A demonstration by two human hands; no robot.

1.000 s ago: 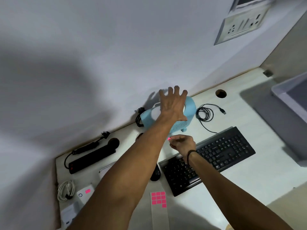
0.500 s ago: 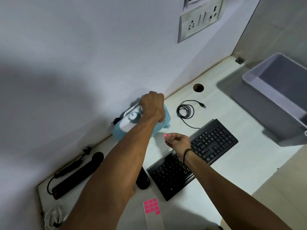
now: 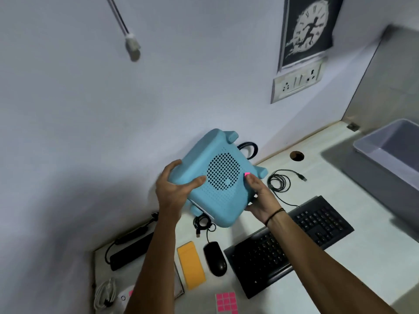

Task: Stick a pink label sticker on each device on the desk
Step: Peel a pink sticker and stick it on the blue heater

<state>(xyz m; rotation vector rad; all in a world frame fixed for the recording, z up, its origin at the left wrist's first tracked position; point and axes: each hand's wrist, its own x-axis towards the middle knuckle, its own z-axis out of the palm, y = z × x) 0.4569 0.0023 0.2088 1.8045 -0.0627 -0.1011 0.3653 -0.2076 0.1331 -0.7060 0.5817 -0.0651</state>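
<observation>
A light-blue device with a round perforated grille is lifted off the desk and tilted, its underside facing me. My left hand grips its left edge, thumb on the blue face. My right hand holds its right lower corner, and a fingertip presses a small pink sticker onto the blue face beside the grille. A sheet of pink stickers lies at the desk's front edge. A black keyboard and black mouse lie below the device. A white device at front left carries a pink sticker.
A black power strip lies at left, an orange pad beside the mouse, a coiled black cable at right, a white cable at front left. A grey bin stands far right. A wall socket is above.
The blue device has been lifted off the desk and turned underside up. My right hand has moved from above the keyboard to the device, bringing the pink sticker onto its face.
</observation>
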